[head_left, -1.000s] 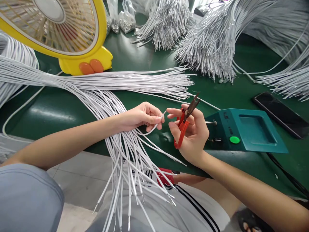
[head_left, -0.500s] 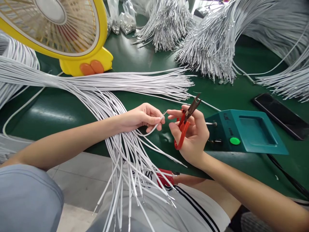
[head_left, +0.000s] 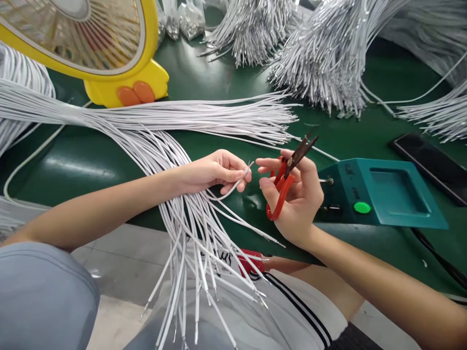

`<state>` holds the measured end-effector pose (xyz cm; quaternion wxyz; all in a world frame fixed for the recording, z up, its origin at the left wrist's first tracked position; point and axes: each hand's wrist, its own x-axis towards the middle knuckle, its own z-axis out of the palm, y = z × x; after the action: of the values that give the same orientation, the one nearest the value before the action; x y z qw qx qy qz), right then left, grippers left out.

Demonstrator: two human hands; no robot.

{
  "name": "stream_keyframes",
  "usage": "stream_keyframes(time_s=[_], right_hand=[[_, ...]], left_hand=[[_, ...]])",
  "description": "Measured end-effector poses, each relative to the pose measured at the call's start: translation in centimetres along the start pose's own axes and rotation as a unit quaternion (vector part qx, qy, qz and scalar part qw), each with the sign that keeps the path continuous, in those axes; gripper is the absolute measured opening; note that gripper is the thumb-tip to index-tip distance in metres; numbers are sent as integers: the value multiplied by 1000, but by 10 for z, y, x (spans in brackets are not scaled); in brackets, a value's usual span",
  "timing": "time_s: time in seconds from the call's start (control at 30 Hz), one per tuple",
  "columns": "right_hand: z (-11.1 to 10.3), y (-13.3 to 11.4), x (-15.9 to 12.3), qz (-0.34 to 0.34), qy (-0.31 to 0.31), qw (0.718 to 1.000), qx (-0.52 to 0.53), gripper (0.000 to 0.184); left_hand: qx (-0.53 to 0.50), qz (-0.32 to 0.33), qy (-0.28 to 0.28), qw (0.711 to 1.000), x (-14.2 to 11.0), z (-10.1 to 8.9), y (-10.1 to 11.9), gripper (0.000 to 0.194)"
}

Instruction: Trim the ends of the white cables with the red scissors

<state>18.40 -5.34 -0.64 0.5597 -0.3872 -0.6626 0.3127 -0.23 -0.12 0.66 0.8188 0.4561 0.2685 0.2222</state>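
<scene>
Between thumb and fingers, my left hand point(head_left: 226, 171) pinches a white wire point(head_left: 239, 182) close to its tip, where fine bare strands stick out. Facing it across a small gap, my right hand point(head_left: 297, 199) has red-handled scissors point(head_left: 284, 187) hooked in the palm, blades pointing up and away from the wire. The thumb and forefinger of that hand are free of the wire tip. Under my left wrist a fan of loose white wires point(head_left: 189, 233) hangs over the table edge toward my lap, several with stripped ends.
A teal device point(head_left: 386, 194) with a green button sits right of my right hand, a black phone point(head_left: 430, 165) behind it. A yellow fan point(head_left: 149, 82) stands at the back left. Bundles of white wire point(head_left: 324, 63) and small plastic bags point(head_left: 191, 22) lie along the back of the green table point(head_left: 91, 165).
The right hand with the scissors has shifted slightly right, a little farther from the wire tip. The left hand keeps its pinch. The whole view has shifted slightly.
</scene>
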Motion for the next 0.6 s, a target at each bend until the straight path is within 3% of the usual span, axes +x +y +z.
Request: stream_keyframes(time_s=[0.27,0.6], right_hand=[[3,-2,-1,49,14,999,-17,39],[3,-5,1,29,9,999,-13,40]], left_hand=[[19,-11,53,998,-1,5,5,10],[74,-24,111,991,-2,6,5,14]])
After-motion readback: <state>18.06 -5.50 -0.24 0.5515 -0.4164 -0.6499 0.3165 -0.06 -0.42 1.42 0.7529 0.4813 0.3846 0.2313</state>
